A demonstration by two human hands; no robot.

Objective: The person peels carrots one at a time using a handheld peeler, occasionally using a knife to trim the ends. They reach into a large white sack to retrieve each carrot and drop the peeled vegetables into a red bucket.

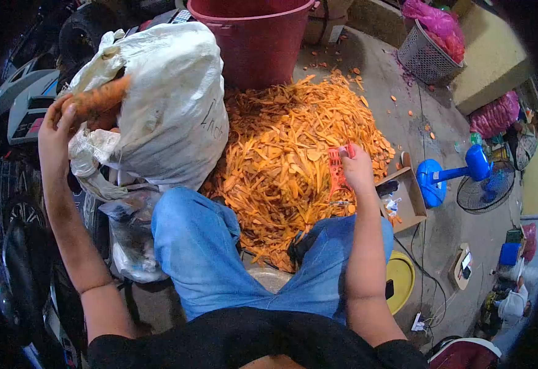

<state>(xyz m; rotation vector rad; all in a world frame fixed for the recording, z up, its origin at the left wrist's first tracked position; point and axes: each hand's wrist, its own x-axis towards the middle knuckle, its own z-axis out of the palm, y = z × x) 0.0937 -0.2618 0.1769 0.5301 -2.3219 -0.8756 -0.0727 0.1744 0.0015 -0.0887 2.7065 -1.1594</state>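
My left hand (60, 118) is closed around a thick orange carrot (102, 99) with dark, dirty patches. It is held at the open mouth of a large white woven sack (170, 101). On the right, my right hand (356, 165) grips a red peeler (338, 171) with a slotted body, above the edge of a big heap of orange carrot peelings (287, 163). The heap lies on the floor between and beyond my knees. My fingers partly cover the peeler's handle.
Behind the heap stands a dark red tub (250, 43). To the right are a cardboard box (407, 197), a blue fan (475, 166), a yellow lid (400, 280) and a cable. A grey basket (427, 55) stands far right. Motorcycles (26, 246) line the left side.
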